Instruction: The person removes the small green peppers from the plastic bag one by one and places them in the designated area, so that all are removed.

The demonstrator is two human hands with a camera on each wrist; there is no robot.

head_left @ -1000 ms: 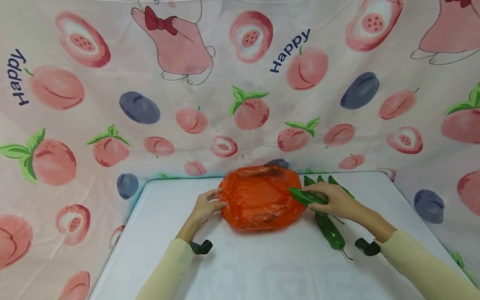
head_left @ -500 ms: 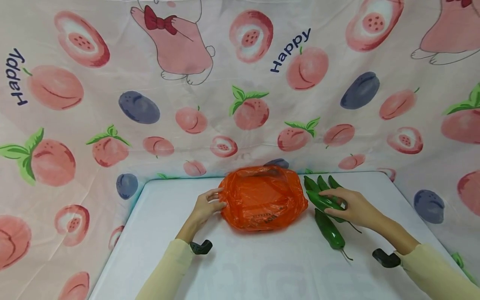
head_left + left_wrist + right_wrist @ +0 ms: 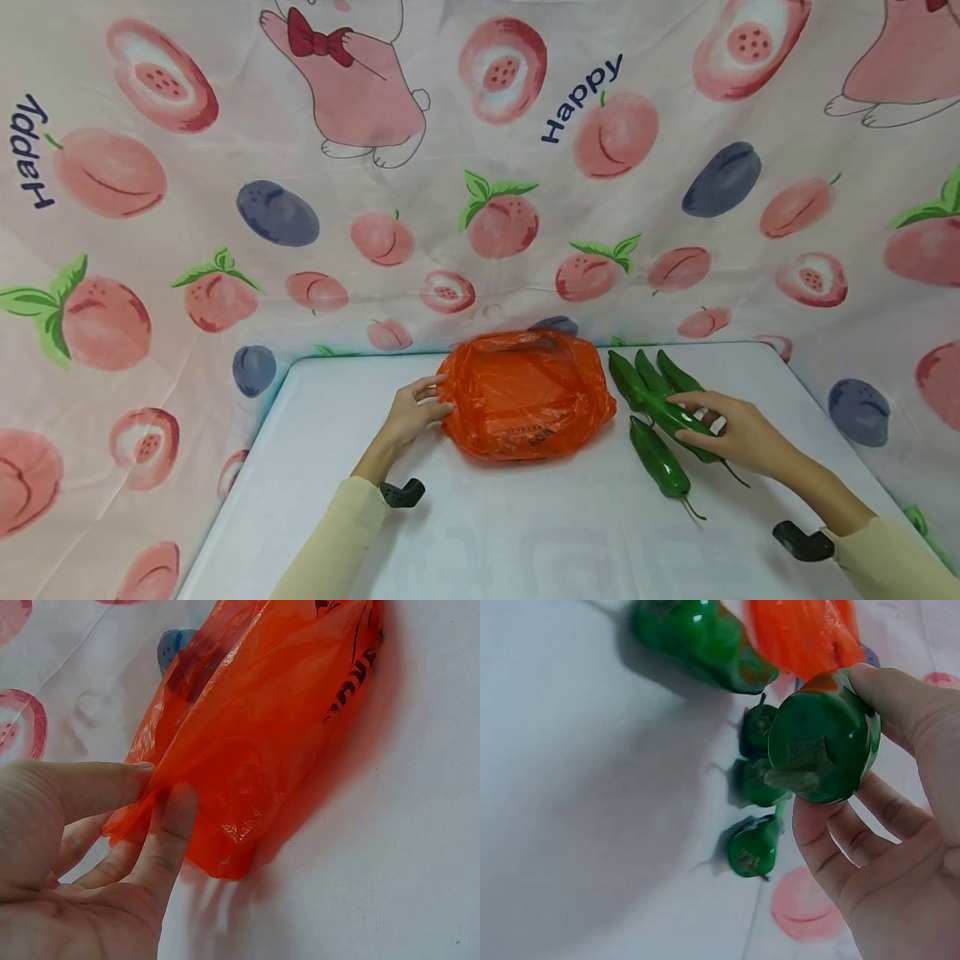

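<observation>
My left hand (image 3: 408, 412) pinches the left edge of a crumpled orange plastic bag (image 3: 517, 392); in the left wrist view its thumb and fingers close on the thin film (image 3: 225, 757). Between the thumb and fingers of my right hand (image 3: 742, 429) is a green pepper (image 3: 672, 419), its stem end facing the camera in the right wrist view. Another green pepper (image 3: 660, 458) lies just left of it, stem toward me. Behind the held one, three more peppers (image 3: 752, 847) lie side by side on the table.
A white-covered table (image 3: 465, 533) carries everything. At its back rises a fruit-printed cloth (image 3: 420, 192), close behind the bag. Black camera mounts (image 3: 403, 493) sit at both wrists.
My right hand has drawn back from the bag's right side, moving right and toward me with the pepper still held. My left hand stays on the bag's edge.
</observation>
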